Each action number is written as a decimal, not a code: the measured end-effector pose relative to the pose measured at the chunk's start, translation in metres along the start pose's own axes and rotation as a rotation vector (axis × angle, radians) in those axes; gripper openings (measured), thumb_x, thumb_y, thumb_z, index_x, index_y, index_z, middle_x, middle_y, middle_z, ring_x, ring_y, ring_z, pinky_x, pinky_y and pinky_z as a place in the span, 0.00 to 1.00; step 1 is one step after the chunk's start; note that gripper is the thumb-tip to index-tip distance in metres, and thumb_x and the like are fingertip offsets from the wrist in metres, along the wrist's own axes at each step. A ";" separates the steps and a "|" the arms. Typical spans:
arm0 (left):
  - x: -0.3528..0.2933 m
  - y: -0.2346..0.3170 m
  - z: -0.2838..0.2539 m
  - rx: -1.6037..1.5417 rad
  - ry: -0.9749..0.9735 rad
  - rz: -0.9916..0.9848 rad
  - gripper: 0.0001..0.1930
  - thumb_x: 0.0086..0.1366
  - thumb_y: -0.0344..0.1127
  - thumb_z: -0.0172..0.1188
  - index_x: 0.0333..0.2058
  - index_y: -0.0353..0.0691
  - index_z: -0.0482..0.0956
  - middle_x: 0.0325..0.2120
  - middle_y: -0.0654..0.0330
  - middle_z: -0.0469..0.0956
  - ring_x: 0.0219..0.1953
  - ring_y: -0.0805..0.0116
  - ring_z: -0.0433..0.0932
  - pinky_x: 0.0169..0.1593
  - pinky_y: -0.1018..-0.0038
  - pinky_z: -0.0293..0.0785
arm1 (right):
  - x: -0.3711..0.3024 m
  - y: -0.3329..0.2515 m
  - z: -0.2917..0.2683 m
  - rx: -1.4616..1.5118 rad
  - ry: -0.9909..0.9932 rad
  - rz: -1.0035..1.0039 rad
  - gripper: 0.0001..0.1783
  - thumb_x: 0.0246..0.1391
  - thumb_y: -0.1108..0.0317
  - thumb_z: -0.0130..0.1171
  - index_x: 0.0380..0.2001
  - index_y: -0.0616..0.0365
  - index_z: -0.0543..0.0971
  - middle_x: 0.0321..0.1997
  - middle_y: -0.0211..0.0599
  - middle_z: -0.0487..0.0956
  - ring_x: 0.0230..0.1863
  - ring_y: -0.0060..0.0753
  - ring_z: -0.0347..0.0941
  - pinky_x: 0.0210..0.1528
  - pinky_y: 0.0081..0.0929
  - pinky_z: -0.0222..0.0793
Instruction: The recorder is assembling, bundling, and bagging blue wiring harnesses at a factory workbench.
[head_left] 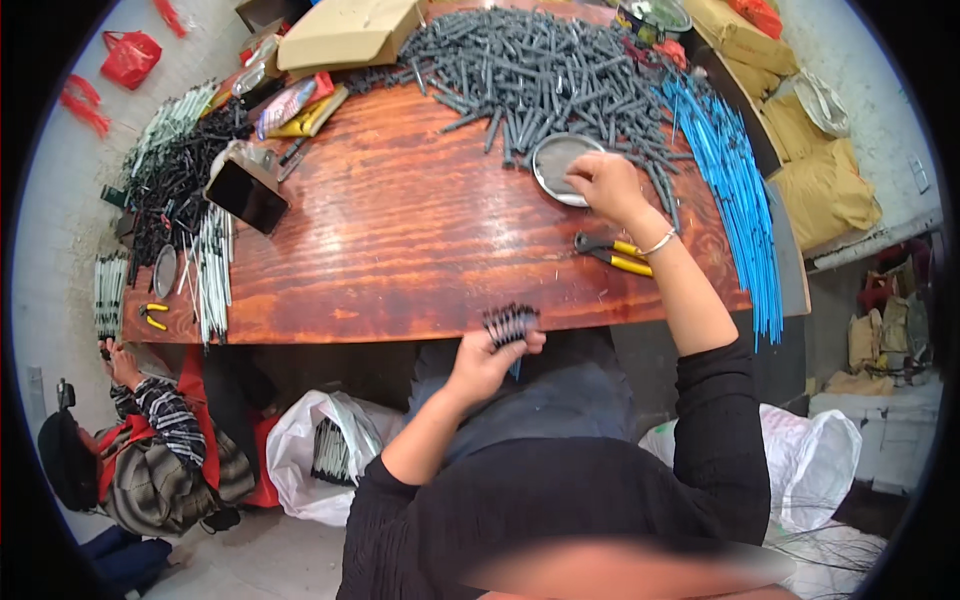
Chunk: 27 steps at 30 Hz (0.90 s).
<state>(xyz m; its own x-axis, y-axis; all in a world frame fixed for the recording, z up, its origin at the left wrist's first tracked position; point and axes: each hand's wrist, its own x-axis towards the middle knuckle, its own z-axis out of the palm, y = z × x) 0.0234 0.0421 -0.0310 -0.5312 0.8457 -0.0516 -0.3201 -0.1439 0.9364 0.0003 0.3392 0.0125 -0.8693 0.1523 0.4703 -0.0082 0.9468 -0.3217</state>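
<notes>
At the table's front edge, my left hand [477, 370] is closed round a bundle of thin rods [512, 325] with black tips. A bit of blue shows below its fingers. Out over the right half of the table, my right hand [607, 185] is held in a pinch above a shallow round dish [551, 155] with a pale rim. Whatever sits between those fingertips is too small to make out. Near my right wrist lie yellow-handled pliers [615, 252]. Beyond the dish spreads a large heap of grey plastic plugs [545, 75].
Long blue rods [730, 190] line the table's right side. At the left are black parts [180, 165], white rods [212, 265], a propped phone [248, 195] and small pliers [153, 316]. A co-worker [150, 440] sits lower left, near a white sack [330, 450]. A cardboard box [345, 35] stands behind.
</notes>
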 end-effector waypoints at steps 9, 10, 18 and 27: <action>0.004 0.000 -0.006 0.010 -0.040 -0.023 0.13 0.58 0.20 0.50 0.43 0.31 0.73 0.36 0.53 0.78 0.41 0.65 0.77 0.47 0.71 0.72 | -0.082 -0.124 -0.056 0.432 -0.048 -0.122 0.14 0.33 0.83 0.53 0.30 0.62 0.75 0.24 0.39 0.69 0.24 0.39 0.68 0.26 0.30 0.65; 0.002 -0.001 -0.006 0.011 -0.039 -0.028 0.13 0.58 0.20 0.50 0.43 0.31 0.73 0.36 0.53 0.78 0.41 0.65 0.77 0.47 0.71 0.72 | -0.085 -0.128 -0.057 0.431 -0.051 -0.135 0.15 0.33 0.84 0.54 0.30 0.62 0.76 0.24 0.39 0.69 0.23 0.37 0.67 0.25 0.28 0.64; 0.001 -0.004 -0.008 0.005 -0.048 -0.023 0.13 0.58 0.20 0.51 0.42 0.32 0.74 0.36 0.54 0.78 0.41 0.65 0.77 0.47 0.71 0.71 | -0.084 -0.131 -0.063 0.334 -0.071 -0.202 0.16 0.29 0.82 0.55 0.29 0.61 0.77 0.23 0.36 0.69 0.22 0.35 0.67 0.23 0.28 0.63; 0.002 -0.005 -0.010 0.031 -0.050 -0.004 0.11 0.58 0.21 0.52 0.41 0.33 0.75 0.35 0.54 0.78 0.41 0.66 0.76 0.47 0.71 0.71 | -0.081 -0.131 -0.062 0.269 -0.080 -0.267 0.17 0.26 0.81 0.57 0.28 0.60 0.77 0.22 0.34 0.69 0.20 0.34 0.66 0.21 0.28 0.61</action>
<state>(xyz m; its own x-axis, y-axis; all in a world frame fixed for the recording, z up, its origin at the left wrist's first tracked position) 0.0162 0.0398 -0.0391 -0.4900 0.8709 -0.0386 -0.2975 -0.1255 0.9465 0.1022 0.2205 0.0682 -0.8549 -0.1220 0.5042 -0.3595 0.8401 -0.4062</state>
